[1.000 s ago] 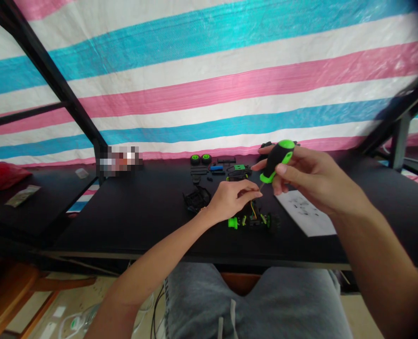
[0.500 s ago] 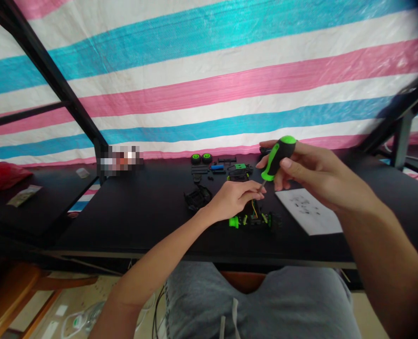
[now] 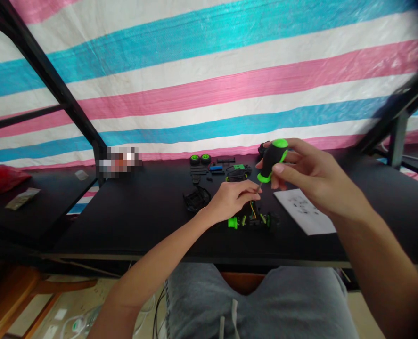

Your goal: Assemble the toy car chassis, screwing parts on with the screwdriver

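My right hand (image 3: 297, 172) is closed around the black-and-green handle of a screwdriver (image 3: 275, 157), which slants down to the left. At its lower end, the thumb and fingers of my left hand (image 3: 235, 197) pinch the thin metal shaft. Whether a screw sits at the tip is hidden by those fingers. Both hands are above a toy car chassis (image 3: 254, 220) with a bright green wheel hub (image 3: 233, 222) and yellow wires. My left hand and forearm cover part of the chassis.
Left of the chassis lies a black car frame part (image 3: 196, 198). Behind are two green-rimmed wheels (image 3: 200, 159), a blue cylinder (image 3: 216, 168) and a green-and-black part (image 3: 237, 167). Small screws lie on a white sheet (image 3: 309, 219) at right. Black metal posts (image 3: 77, 117) flank the table.
The screwdriver handle has shifted slightly left and turned in my right hand, showing more black. My left hand keeps its pinch. The whole view has shifted a little.
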Demonstrator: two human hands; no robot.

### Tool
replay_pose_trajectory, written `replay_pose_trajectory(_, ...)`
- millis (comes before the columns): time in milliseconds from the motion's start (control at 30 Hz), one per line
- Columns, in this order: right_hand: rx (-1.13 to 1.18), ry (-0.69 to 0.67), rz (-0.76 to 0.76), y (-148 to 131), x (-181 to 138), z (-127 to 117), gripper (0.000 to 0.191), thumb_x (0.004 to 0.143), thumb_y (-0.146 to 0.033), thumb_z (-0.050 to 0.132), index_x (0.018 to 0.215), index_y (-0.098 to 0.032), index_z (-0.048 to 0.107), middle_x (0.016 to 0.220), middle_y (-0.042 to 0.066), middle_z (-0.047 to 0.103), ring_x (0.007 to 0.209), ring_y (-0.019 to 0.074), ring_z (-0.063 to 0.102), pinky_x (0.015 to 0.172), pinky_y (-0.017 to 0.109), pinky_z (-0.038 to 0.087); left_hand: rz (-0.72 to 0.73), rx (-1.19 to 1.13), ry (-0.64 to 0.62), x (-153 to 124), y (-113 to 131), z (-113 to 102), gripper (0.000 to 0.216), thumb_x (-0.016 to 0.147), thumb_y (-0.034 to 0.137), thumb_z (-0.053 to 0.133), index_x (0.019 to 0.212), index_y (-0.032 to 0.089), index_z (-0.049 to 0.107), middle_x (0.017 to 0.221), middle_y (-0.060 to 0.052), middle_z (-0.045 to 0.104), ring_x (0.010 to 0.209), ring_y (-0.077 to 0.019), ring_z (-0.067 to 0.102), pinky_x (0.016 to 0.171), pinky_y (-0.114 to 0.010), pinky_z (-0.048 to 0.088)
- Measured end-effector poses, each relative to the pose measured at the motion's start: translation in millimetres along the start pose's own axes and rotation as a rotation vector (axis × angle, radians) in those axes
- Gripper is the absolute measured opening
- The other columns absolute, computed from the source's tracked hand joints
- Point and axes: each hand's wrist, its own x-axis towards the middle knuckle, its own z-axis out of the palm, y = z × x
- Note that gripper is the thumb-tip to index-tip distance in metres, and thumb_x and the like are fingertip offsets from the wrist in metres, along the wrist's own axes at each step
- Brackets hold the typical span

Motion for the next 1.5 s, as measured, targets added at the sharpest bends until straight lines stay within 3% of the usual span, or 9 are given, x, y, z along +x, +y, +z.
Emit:
replay_pose_trajectory(200,-0.059,0.012,-0.06,3.0,-0.2,1.2,0.035,0.09,-0.052,0.091,0.106,-0.026,0.074,0.091,0.002,0.076,0.065,0.0145,0.069,0.052,0.027,0.053,0.014,0.015,0.006,0.1,1.5,0.1,0.009,0.106,0.027,0.079,0.106,0.019,0.082,0.113,-0.006,0.087,0.102,-0.0213,0.083,0.096,-0.029,0.062)
replay_pose_trajectory(533,-0.084,0.035,-0.11,12.2,-5.8,-9.6,0.021,0.103,-0.044,0.081,0.116,-0.029,0.077,0.086,0.0,0.075,0.068,0.0152,0.069,0.058,0.029,0.053,0.049,0.082,-0.002,-1.5,9.7,-3.8,0.033,0.117,0.041,0.058,0.122,0.017,0.08,0.119,-0.012,0.085,0.099,-0.0223,0.08,0.09,-0.032,0.063)
replay_pose_trajectory(633,-0.092,0.045,-0.12,12.7,-6.4,-11.8,0.023,0.102,-0.044,0.081,0.119,-0.029,0.077,0.086,0.0,0.074,0.068,0.0156,0.07,0.057,0.03,0.053,0.083,0.129,0.035,-1.7,11.1,-8.3,0.047,0.121,0.049,0.043,0.124,0.018,0.079,0.119,-0.014,0.082,0.114,-0.0266,0.078,0.108,-0.04,0.061)
replay_pose_trajectory(733,-0.088,0.051,-0.12,13.3,-6.1,-12.9,0.024,0.102,-0.045,0.082,0.12,-0.029,0.077,0.088,0.0,0.075,0.067,0.0149,0.069,0.057,0.029,0.053,0.121,0.255,0.029,-3.0,9.2,-14.1,0.055,0.122,0.054,0.035,0.137,0.018,0.075,0.139,-0.018,0.074,0.139,-0.0309,0.068,0.127,-0.048,0.051)
replay_pose_trajectory(900,-0.069,0.054,-0.149,16.9,-5.2,-15.3,0.026,0.101,-0.045,0.083,0.121,-0.029,0.079,0.087,0.0,0.075,0.065,0.0141,0.07,0.055,0.027,0.054,-0.046,0.507,-0.033,-4.8,1.0,-20.9,0.063,0.12,0.061,0.037,0.167,0.022,0.052,0.176,-0.02,0.045,0.173,-0.0392,0.032,0.141,-0.062,0.03)
replay_pose_trajectory(1067,-0.06,0.077,-0.163,19.3,-5.1,-17.2,0.024,0.101,-0.043,0.083,0.119,-0.028,0.08,0.097,0.003,0.08,0.066,0.0131,0.07,0.054,0.027,0.054,-0.197,0.572,-0.119,-4.7,-0.3,-21.8,0.065,0.121,0.056,0.039,0.175,0.022,0.038,0.182,-0.021,0.039,0.178,-0.0413,0.018,0.141,-0.062,0.03)
replay_pose_trajectory(1300,-0.021,0.088,-0.158,23.4,-5.6,-19.1,0.026,0.101,-0.042,0.084,0.121,-0.028,0.079,0.096,0.003,0.08,0.066,0.0134,0.071,0.054,0.026,0.056,-0.194,0.607,-0.143,-3.0,2.9,-21.3,0.049,0.123,0.043,0.033,0.164,0.02,0.048,0.184,-0.019,0.038,0.179,-0.0365,0.015,0.144,-0.061,0.025)
replay_pose_trajectory(1400,-0.011,0.103,-0.168,25.9,-6.5,-20.6,0.025,0.1,-0.042,0.084,0.12,-0.026,0.08,0.089,0.002,0.078,0.065,0.0139,0.071,0.055,0.026,0.057,-0.149,0.576,-0.124,-3.5,1.4,-21.9,0.042,0.121,0.033,0.035,0.157,0.018,0.051,0.179,-0.02,0.045,0.179,-0.0344,0.021,0.145,-0.06,0.025)
replay_pose_trajectory(1500,0.037,0.149,-0.196,28.9,-7.1,-21.8,0.025,0.1,-0.042,0.085,0.117,-0.025,0.08,0.101,0.005,0.083,0.065,0.0134,0.072,0.054,0.027,0.057,-0.083,0.534,-0.079,-3.9,-1.2,-22.8,0.039,0.115,0.02,0.04,0.152,0.02,0.053,0.17,-0.019,0.055,0.174,-0.0327,0.034,0.143,-0.062,0.031)
